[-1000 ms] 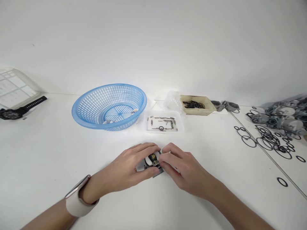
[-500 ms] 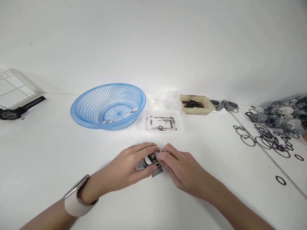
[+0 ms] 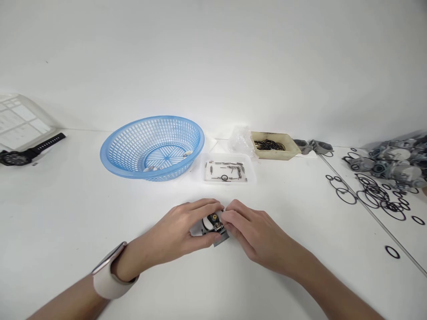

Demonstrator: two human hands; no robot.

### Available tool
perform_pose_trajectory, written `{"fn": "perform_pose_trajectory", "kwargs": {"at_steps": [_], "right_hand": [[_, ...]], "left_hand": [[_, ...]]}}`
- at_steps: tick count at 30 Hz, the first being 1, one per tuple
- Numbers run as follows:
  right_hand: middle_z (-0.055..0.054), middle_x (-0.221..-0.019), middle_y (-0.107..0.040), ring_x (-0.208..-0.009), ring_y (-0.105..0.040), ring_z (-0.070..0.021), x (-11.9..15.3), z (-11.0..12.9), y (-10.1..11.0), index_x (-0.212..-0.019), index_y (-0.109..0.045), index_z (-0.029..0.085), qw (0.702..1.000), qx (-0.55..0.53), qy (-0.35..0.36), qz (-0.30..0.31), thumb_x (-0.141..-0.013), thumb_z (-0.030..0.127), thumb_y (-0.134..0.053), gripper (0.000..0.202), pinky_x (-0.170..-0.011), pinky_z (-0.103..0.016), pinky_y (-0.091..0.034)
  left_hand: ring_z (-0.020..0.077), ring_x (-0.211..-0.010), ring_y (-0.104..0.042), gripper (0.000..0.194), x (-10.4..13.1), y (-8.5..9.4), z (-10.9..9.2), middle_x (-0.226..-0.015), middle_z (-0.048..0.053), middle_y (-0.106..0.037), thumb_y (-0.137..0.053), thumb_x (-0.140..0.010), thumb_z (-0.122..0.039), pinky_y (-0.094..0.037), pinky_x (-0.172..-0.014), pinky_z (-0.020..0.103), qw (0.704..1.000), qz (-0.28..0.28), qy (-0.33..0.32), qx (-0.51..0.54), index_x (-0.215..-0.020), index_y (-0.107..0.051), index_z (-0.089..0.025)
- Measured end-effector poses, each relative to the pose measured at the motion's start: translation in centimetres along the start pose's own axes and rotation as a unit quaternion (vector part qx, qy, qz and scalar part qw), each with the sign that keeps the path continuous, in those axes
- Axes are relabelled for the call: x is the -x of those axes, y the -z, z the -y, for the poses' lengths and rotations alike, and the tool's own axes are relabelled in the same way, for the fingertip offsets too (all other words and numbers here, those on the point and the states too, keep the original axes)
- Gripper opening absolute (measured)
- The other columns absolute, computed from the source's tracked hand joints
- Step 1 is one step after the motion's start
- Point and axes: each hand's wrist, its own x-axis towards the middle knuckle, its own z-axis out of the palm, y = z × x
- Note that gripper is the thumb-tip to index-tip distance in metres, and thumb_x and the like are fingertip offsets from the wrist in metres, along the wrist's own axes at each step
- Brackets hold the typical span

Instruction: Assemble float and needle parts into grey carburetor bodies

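Note:
On the white table before me lies a small carburetor (image 3: 218,226), its inside facing up, with a brass jet and white float parts showing. My left hand (image 3: 187,226) is closed around its left side, fingers along the far edge and thumb along the near one. At the right side of the carburetor, the fingers of my right hand (image 3: 248,226) are pinched together against it. Whatever sits between those fingertips is hidden. Beyond the hands, a shallow clear tray (image 3: 251,175) holds small pins, other metal bits and a black ring.
A blue plastic basket (image 3: 111,164) stands behind to the left, and a yellowish bin (image 3: 283,154) of black rings at the back. Carburetors (image 3: 400,166) are heaped at far right beside loose O-rings (image 3: 372,191). A black wristwatch (image 3: 16,158) lies far left.
The whole view has shifted slightly, so things sit a little further right. Both hands keep nearly the same place on the carburetor, with only small finger movement.

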Motion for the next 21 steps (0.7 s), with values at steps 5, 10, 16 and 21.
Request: {"fn": "perform_pose_trajectory", "kwargs": {"at_steps": [5, 10, 16, 21], "right_hand": [[-0.001, -0.098, -0.052, -0.065, -0.046, -0.0128, 0.03, 0.02, 0.16, -0.103, -0.049, 0.022, 1.0, -0.005, -0.005, 0.01, -0.107, 0.011, -0.037, 0.017, -0.056, -0.026, -0.04], [0.0, -0.097, -0.052, -0.065, -0.045, -0.0123, 0.07, -0.1, 0.46, -0.101, -0.049, 0.023, 0.999, -0.032, -0.007, 0.002, -0.108, 0.013, -0.037, 0.017, -0.057, -0.026, -0.04], [0.0, -0.1, -0.056, -0.069, -0.047, -0.0117, 0.3, -0.47, 0.02, -0.107, -0.052, 0.024, 0.997, -0.059, 0.024, -0.044, -0.108, 0.016, -0.047, 0.01, -0.059, -0.025, -0.039], [0.001, -0.097, -0.054, -0.068, -0.047, -0.0121, 0.2, -0.06, -0.16, -0.104, -0.051, 0.024, 0.997, -0.066, 0.015, -0.035, -0.11, 0.016, -0.042, 0.013, -0.059, -0.026, -0.038]], "left_hand": [[0.0243, -0.112, -0.073, 0.04, -0.02, 0.05, -0.05, -0.142, 0.004, -0.066, -0.066, -0.101, -0.039, -0.063, -0.093, 0.035, 1.0, 0.003, 0.005, -0.004, -0.14, -0.061, -0.032], [0.0256, -0.119, -0.07, 0.04, 0.02, 0.09, -0.01, -0.142, 0.004, -0.066, -0.066, -0.101, -0.039, -0.06, -0.095, 0.034, 1.0, 0.007, 0.001, -0.01, -0.14, -0.06, -0.032], [0.0248, -0.115, -0.071, 0.039, 0.0, 0.0, -0.01, -0.142, 0.004, -0.066, -0.067, -0.101, -0.04, -0.061, -0.089, 0.033, 1.0, 0.005, 0.008, 0.004, -0.138, -0.061, -0.031], [0.0256, -0.118, -0.069, 0.033, -0.02, -0.12, -0.06, -0.134, 0.004, -0.069, -0.066, -0.102, -0.042, -0.059, -0.097, 0.036, 1.0, 0.009, 0.004, 0.009, -0.132, -0.063, -0.03]]}}
